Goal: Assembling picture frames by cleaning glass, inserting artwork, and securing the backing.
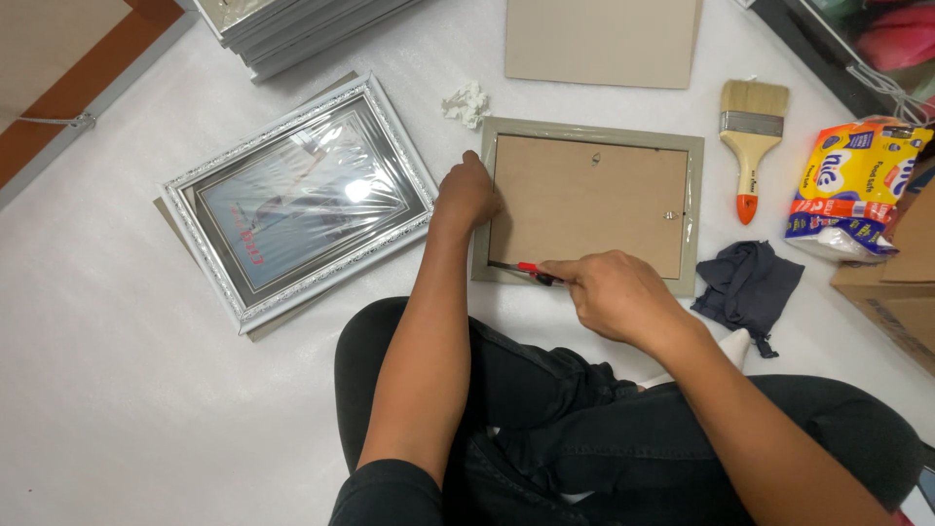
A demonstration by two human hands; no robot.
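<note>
The left hand (466, 195) presses, fingers curled, on the left edge of the face-down frame (588, 203) on the floor (117, 390), while the right hand (612, 292) grips a red-handled tool (526, 269) whose tip, partly hidden, lies along the frame's lower edge, and a wrapped frame (297, 195) lies just left.

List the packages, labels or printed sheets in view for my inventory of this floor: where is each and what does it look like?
Soft plastic pack in yellow, white and blue: far right, beside the wooden-handled paintbrush, bulging and partly cut off by a brown cardboard box.
Printed picture with red lettering: inside the silver ornate frame at left, under glossy plastic wrap, tilted.
No screens or signs visible.
</note>
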